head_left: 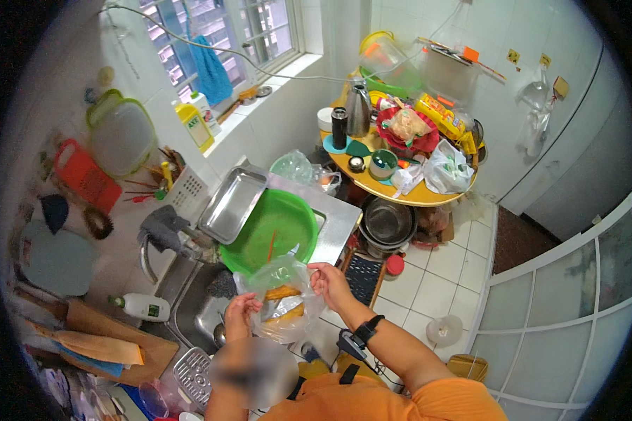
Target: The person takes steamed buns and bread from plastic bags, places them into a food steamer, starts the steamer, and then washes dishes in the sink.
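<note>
A translucent plastic bag (312, 316) hangs with its mouth spread between my two hands. Inside lie yellow-orange pieces (282, 292), probably food, with a shiny silvery wrapper (283, 305) between them. My left hand (240, 311) pinches the bag's left rim beside the sink. On the opposite side, my right hand (327, 283) has its fingertips at the bag's right rim. Just beyond the bag, a green plastic basin (289, 216) rests on the steel counter, with a thin orange strip (272, 244) and a small white scrap (293, 249) in it.
A rectangular steel tray (234, 204) leans over the basin's left edge. To the left are a steel sink (192, 310), a faucet (146, 260) and a white bottle (146, 307). A crowded yellow table (426, 198) stands ahead right, above stacked pots (388, 221).
</note>
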Motion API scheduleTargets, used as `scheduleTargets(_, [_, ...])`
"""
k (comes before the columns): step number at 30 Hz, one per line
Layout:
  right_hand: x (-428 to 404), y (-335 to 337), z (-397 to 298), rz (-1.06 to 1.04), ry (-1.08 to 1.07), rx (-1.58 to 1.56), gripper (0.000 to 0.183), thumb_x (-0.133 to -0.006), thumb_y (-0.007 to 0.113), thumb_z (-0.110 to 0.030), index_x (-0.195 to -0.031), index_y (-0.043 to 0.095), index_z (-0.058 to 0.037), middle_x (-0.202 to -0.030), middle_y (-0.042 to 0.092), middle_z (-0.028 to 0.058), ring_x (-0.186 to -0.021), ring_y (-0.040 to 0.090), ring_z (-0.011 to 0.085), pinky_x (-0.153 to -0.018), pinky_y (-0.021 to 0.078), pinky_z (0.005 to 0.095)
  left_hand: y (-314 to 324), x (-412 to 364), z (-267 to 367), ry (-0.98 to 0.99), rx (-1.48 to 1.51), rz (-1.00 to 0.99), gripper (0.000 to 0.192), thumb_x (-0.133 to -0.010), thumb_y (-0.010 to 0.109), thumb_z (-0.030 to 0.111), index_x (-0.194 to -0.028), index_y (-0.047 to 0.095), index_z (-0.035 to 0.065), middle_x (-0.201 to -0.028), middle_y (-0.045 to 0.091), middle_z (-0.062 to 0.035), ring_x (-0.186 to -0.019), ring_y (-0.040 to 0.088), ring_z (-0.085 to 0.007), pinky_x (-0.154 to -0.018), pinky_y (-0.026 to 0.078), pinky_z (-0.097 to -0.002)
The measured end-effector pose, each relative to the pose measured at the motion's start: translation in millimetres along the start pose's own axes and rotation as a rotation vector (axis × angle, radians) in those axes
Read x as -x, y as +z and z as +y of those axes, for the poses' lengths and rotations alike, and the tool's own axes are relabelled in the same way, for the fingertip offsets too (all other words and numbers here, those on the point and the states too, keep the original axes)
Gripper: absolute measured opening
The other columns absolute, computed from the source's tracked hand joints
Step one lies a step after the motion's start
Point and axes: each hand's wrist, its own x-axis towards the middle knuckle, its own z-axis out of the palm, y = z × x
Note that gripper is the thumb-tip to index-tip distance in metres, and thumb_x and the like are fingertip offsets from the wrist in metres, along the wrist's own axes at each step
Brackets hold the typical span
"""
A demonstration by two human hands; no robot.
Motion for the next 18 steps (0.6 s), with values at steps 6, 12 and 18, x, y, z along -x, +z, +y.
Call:
scheduleTargets(6, [44,-27,-107,0.112,-0.152,-0.171,0.035,-0.088,0.044,-0.03,-0.101,0.058,-0.0001,-0.062,0.05,0.0031,-0.053,0.045,0.0104,-0.046,0.0358,0.0209,79,-24,71,-0.205,0.637,-0.252,0.044,-0.087,0.039,0.045,-0.095,0.058,0.006,-0.064,0.049,-0.0049,-0.062,0.041,-0.0165,-0.064,0.033,-0.0297])
scheduleTargets(12, [99,-85,-173,0.341,-0.435,-0.153,0.037,-0.09,0.039,-0.029,-0.103,0.056,0.0012,-0.064,0.053,0.0063,-0.052,0.047,0.0133,-0.047,0.038,0.023,149,-59,67,-0.416,0.831,-0.716,0.05,-0.084,0.039,0.051,-0.101,0.058,0.0081,-0.068,0.048,-0.0046,-0.066,0.04,-0.0163,-0.068,0.032,-0.0297])
scheduleTargets(18, [80,-158,-192,0.53,-0.532,0.128,0.032,-0.088,0.044,-0.027,-0.096,0.058,0.0007,-0.059,0.05,0.0051,-0.049,0.044,0.012,-0.047,0.0382,0.0232,215,-119,-24,-0.403,0.639,-0.711,0.044,-0.09,0.037,0.038,-0.102,0.055,-0.0004,-0.079,0.053,-0.0075,-0.081,0.049,-0.0189,-0.08,0.037,-0.0297])
